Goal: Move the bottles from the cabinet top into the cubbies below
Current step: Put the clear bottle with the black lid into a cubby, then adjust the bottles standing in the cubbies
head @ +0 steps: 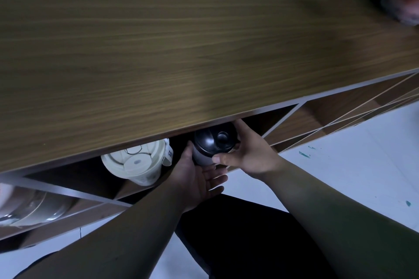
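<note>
A bottle with a black domed lid (213, 140) sits at the mouth of a cubby just under the wooden cabinet top (181, 41). My left hand (199, 176) cups its pale lower body from below and the left. My right hand (249, 152) grips it from the right, thumb across the front. A cream-lidded bottle (136, 163) stands in the same cubby to the left, close to the black one. Farther left, a clear glass bottle (34, 206) lies in the neighbouring cubby, partly cut off by the frame.
Cubbies with thin white dividers (285, 120) continue to the right, seemingly bare. A blurred reddish object (405, 2) sits at the cabinet top's far right corner. White floor (340, 165) with teal paint flecks lies below; my dark trousers (226, 233) are in front.
</note>
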`<state>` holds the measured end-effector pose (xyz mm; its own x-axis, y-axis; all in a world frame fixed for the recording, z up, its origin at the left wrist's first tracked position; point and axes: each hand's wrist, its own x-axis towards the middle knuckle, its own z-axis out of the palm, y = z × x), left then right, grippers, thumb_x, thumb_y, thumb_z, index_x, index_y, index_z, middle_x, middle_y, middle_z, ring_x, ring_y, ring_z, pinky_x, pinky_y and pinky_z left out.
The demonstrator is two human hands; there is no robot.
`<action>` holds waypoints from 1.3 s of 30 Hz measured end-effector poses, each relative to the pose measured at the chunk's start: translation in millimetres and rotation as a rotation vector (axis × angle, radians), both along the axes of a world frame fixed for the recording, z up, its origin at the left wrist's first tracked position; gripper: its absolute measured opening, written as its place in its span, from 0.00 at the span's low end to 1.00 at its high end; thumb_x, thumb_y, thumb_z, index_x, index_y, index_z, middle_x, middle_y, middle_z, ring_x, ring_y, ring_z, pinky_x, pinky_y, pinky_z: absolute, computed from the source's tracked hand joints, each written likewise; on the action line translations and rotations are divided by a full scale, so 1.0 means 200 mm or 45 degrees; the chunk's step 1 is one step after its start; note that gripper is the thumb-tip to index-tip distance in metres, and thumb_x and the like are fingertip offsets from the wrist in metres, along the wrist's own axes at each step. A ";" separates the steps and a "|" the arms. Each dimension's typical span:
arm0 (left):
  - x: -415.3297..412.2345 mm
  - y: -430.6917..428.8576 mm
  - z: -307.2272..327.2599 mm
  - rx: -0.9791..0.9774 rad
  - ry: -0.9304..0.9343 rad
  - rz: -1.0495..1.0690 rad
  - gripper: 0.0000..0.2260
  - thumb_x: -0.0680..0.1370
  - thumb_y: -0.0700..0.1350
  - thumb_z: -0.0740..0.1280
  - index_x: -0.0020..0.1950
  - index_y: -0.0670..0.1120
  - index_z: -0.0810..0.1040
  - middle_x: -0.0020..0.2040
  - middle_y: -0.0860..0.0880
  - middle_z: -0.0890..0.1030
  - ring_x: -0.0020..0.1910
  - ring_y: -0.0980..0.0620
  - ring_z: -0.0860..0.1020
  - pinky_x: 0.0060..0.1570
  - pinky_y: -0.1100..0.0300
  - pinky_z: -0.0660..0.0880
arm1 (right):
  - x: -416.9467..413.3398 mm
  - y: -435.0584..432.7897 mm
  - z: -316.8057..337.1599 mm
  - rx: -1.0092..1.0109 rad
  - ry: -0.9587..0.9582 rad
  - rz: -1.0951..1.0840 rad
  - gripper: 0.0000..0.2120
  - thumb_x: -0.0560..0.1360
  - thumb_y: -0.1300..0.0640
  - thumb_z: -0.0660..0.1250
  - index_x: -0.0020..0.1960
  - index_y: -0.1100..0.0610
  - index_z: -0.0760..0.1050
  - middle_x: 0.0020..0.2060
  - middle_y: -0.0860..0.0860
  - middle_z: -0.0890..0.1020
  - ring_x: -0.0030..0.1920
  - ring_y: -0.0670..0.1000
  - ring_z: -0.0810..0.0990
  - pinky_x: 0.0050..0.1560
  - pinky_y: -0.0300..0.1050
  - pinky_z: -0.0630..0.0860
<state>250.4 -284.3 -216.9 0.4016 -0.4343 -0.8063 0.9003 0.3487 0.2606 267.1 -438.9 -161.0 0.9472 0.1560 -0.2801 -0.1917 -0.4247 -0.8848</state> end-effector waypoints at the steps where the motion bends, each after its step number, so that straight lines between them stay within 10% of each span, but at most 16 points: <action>1: 0.00 0.00 0.00 0.001 0.000 -0.001 0.42 0.74 0.75 0.51 0.56 0.38 0.80 0.62 0.37 0.82 0.61 0.40 0.80 0.61 0.45 0.71 | 0.00 0.00 0.00 -0.006 -0.002 -0.006 0.41 0.60 0.62 0.80 0.70 0.53 0.69 0.55 0.48 0.83 0.55 0.49 0.84 0.58 0.54 0.80; 12: 0.00 0.00 -0.03 0.008 -0.001 -0.026 0.45 0.73 0.76 0.51 0.63 0.38 0.78 0.62 0.38 0.82 0.62 0.41 0.79 0.61 0.44 0.72 | -0.02 0.01 0.02 -0.025 0.001 0.012 0.45 0.59 0.61 0.80 0.73 0.54 0.66 0.61 0.52 0.81 0.61 0.51 0.82 0.64 0.59 0.76; 22: -0.08 0.06 0.01 0.115 -0.029 -0.050 0.42 0.75 0.74 0.51 0.62 0.37 0.77 0.57 0.37 0.85 0.59 0.40 0.80 0.51 0.46 0.75 | -0.13 -0.07 0.16 -0.095 0.063 0.041 0.51 0.67 0.76 0.72 0.79 0.51 0.52 0.70 0.50 0.71 0.62 0.28 0.71 0.50 0.27 0.73; 25: -0.14 0.11 0.07 0.191 -0.067 -0.086 0.34 0.78 0.69 0.54 0.59 0.39 0.78 0.57 0.39 0.85 0.58 0.42 0.81 0.49 0.48 0.74 | -0.21 -0.07 0.24 -0.236 -0.009 -0.019 0.44 0.70 0.70 0.71 0.79 0.48 0.56 0.73 0.51 0.70 0.73 0.45 0.67 0.60 0.34 0.72; 31: -0.32 0.25 0.20 0.365 -0.158 -0.117 0.20 0.82 0.57 0.58 0.63 0.44 0.77 0.57 0.41 0.85 0.56 0.42 0.82 0.47 0.49 0.77 | -0.40 0.09 0.45 -0.538 -0.346 -0.148 0.25 0.72 0.55 0.68 0.68 0.48 0.70 0.59 0.43 0.73 0.65 0.45 0.73 0.56 0.38 0.66; 39: -0.46 0.45 0.29 0.524 -0.263 -0.062 0.20 0.82 0.55 0.59 0.64 0.42 0.77 0.51 0.42 0.86 0.48 0.43 0.84 0.43 0.52 0.78 | -0.51 0.46 0.51 -0.419 -0.293 0.162 0.43 0.71 0.47 0.72 0.79 0.48 0.53 0.77 0.43 0.62 0.75 0.43 0.61 0.72 0.41 0.61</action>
